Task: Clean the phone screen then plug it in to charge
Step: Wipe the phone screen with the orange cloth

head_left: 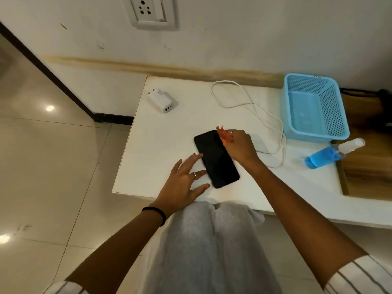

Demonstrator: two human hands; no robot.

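Head view: hands (186,179) on phone (216,159), right with cloth (223,135).

I count one phone (216,159), one orange cloth (223,135), one charger brick (162,100), one white cable (250,107), one blue basket (314,107), one spray bottle (333,153), one wall socket (153,11) and two hands.

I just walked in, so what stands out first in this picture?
A black phone lies in the middle of the white table; the right hand rubs its far end with an orange cloth while the left hand steadies its edge. A bright blue basket stands at the far right, a white charger at the far left.
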